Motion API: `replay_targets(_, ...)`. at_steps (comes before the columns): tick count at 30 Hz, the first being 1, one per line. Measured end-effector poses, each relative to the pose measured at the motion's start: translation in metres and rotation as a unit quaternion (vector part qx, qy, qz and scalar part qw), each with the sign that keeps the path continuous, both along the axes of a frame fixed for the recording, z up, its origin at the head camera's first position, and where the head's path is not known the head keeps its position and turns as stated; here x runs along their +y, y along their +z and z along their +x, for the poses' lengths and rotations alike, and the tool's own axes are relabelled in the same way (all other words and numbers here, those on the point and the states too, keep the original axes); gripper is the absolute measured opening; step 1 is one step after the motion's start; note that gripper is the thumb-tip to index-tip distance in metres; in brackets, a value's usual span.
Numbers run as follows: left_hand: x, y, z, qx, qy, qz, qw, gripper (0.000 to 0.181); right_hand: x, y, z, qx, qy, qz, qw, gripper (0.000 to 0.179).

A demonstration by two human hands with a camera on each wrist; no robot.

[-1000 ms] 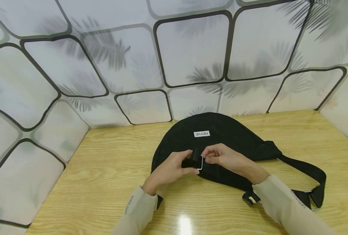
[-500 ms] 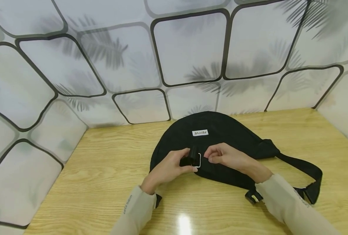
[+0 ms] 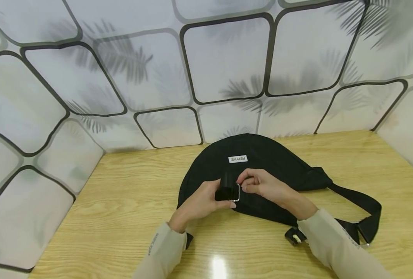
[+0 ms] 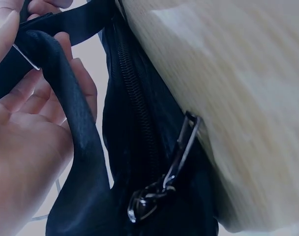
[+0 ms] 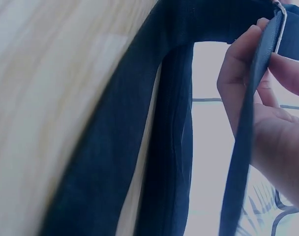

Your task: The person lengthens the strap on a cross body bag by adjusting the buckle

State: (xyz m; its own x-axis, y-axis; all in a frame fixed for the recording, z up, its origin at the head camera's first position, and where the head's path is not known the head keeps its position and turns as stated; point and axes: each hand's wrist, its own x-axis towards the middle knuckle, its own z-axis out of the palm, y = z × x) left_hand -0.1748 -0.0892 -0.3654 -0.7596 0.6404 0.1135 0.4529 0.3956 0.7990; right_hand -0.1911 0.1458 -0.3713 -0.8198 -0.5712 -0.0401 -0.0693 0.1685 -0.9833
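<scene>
A black waist bag (image 3: 265, 155) with a white label lies on the table. Above its near side, my left hand (image 3: 199, 201) grips a folded part of the black strap (image 3: 228, 181), thumb below and fingers behind. A thin silver metal buckle (image 3: 238, 193) sits on that strap, just right of the left thumb tip. My right hand (image 3: 271, 190) pinches the strap at the buckle's edge between thumb and fingertips, as the right wrist view shows around the strap (image 5: 253, 93). In the left wrist view, the strap (image 4: 80, 123) crosses in front of the left palm, partly covering it.
The bag's zipper (image 4: 139, 98) and metal zip pull (image 4: 179, 155) face the left wrist camera. A plastic clip (image 3: 295, 235) lies by the right sleeve, and a strap loop (image 3: 368, 199) spreads to the right. The wooden table (image 3: 123, 193) meets a patterned backdrop (image 3: 227, 58).
My right hand moved slightly off the buckle half a second ago and is now back at its edge. The left hand keeps its grip; the folded strap looks wider now.
</scene>
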Motion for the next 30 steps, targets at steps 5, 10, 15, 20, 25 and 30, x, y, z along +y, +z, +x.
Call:
replay_targets(5, -0.001, 0.001, -0.001, 0.007, 0.005, -0.003, 1.0000, 0.033, 0.001, 0.001, -0.001, 0.008, 0.004, -0.006, 0.9999, 0.013)
replay_targets(10, -0.001, 0.004, -0.003, 0.017, 0.022, -0.009, 0.9996, 0.026, 0.000, 0.002, -0.001, 0.014, 0.007, -0.011, 0.9998, 0.013)
replay_targets(15, -0.001, 0.004, -0.001, 0.015, 0.032, -0.010, 0.9993, 0.023, -0.001, 0.001, -0.002, 0.007, 0.023, -0.013, 0.9996, 0.022)
replay_targets(20, 0.000, 0.004, 0.001, 0.010, 0.034, -0.006, 0.9993, 0.022, -0.002, 0.000, 0.000, 0.038, 0.052, -0.026, 0.9976, 0.033)
replay_targets(25, 0.000, 0.002, 0.002, 0.010, 0.038, -0.006, 0.9992, 0.023, -0.007, 0.001, 0.005, 0.112, 0.042, 0.010, 0.9928, 0.038)
replay_targets(30, 0.000, 0.000, 0.002, 0.028, 0.035, -0.001, 0.9990, 0.022, -0.013, 0.000, 0.011, 0.180, 0.000, 0.071, 0.9812, 0.041)
